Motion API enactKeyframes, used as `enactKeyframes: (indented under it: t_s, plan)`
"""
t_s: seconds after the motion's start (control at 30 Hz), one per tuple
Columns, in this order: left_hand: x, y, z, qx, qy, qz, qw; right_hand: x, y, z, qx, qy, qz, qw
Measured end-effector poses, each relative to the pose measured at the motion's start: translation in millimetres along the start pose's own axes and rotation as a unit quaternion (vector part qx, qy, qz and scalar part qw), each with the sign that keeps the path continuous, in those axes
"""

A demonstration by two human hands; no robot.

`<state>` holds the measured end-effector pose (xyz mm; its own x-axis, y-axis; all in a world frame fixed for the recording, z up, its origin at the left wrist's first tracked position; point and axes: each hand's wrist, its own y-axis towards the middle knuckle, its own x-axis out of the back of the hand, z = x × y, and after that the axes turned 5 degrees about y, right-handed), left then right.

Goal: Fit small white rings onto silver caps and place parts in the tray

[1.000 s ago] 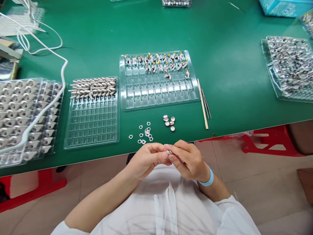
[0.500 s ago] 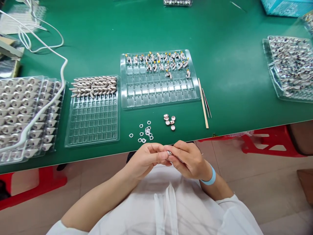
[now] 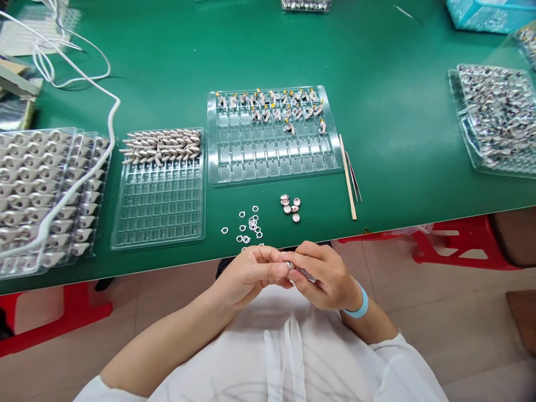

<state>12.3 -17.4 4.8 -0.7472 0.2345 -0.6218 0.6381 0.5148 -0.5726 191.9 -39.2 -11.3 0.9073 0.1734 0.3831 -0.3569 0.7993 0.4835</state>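
My left hand (image 3: 255,274) and my right hand (image 3: 324,273) meet in front of my body at the table's near edge. Both are closed, pinching a small silvery part (image 3: 290,265) between the fingertips; most of it is hidden. Just beyond my left hand lie several white rings (image 3: 252,224), loose on the green table. Farther to the right is a small group of round, shiny metallic caps (image 3: 287,209). A clear tray (image 3: 247,167) behind them holds curved grey pieces with orange tips (image 3: 276,113) in its far rows.
A wooden stick (image 3: 347,178) and tweezers (image 3: 354,177) lie right of the tray. Another clear tray (image 3: 159,223) holds grey pieces; stacked full trays (image 3: 37,195) stand at the left, crossed by a white cable (image 3: 111,120). A filled tray (image 3: 498,117) and blue box (image 3: 486,15) are at the right.
My two hands stay together on the small silvery part, with only slight finger movement. The view has shifted a little; nothing on the table has visibly moved.
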Motion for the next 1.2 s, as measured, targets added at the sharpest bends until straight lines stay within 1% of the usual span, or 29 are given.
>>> enactKeyframes:
  t_s: [0.1,0.2,0.33,0.47,0.6,0.7,0.9,1.0,1.2]
  plan:
    - [-0.4,0,2,0.012,-0.008,0.009,1.000,-1,1,2,-0.003,0.037,-0.014,0.999]
    - [-0.5,-1,5,0.011,-0.016,0.000,1.000,-3,0,1,0.000,0.051,-0.025,0.998]
    - [-1.8,-2,6,-0.008,-0.012,-0.007,1.000,-4,-4,-1,0.005,0.003,-0.029,1.000]
    - [-4.5,-3,5,-0.009,-0.010,-0.017,1.000,-4,-9,-2,0.027,-0.058,-0.027,0.998]
    - [-5.7,-2,4,-0.015,-0.013,-0.013,1.000,-5,-11,-2,0.043,-0.061,-0.041,0.996]
    - [-4.1,-2,5,-0.022,-0.014,-0.004,1.000,-4,-10,-2,0.033,-0.051,-0.029,0.998]
    - [0.8,-3,5,-0.021,0.001,0.011,1.000,-1,-9,-2,-0.013,-0.044,0.021,0.999]
    - [0.8,-2,5,-0.020,-0.003,0.011,1.000,-1,-10,-4,-0.021,-0.040,0.029,0.999]
    - [-2.7,-1,5,-0.016,-0.015,-0.011,1.000,-3,-9,-5,0.027,-0.069,-0.008,0.997]
